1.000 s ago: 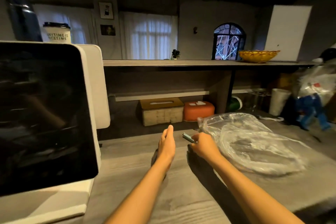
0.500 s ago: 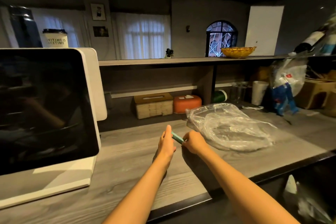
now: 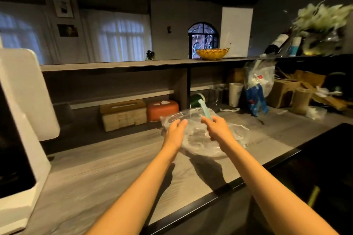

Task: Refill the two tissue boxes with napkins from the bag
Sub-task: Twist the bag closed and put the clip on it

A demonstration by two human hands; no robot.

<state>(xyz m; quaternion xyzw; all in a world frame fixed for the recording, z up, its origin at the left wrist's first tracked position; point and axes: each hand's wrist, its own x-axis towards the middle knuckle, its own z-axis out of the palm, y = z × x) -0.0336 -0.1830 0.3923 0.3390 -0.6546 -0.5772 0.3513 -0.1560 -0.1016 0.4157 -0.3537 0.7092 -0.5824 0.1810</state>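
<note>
My right hand [image 3: 217, 129] grips a slim teal tool [image 3: 205, 109] — a small cutter, I think, though I can't make out a blade — held upright over the clear plastic bag [image 3: 202, 137] lying on the counter [image 3: 107, 160]. My left hand [image 3: 174, 132] is relaxed, fingers straight, touching the bag's near-left edge. I judge this to be the opening step: nothing is out of the bag yet. Next I need to pin the plastic taut with my left hand and slit it without cutting the napkins inside. The two tissue boxes wait untouched under the shelf — the wooden tissue box [image 3: 123, 114] and, just beside it, the orange tissue box [image 3: 162, 109].
</note>
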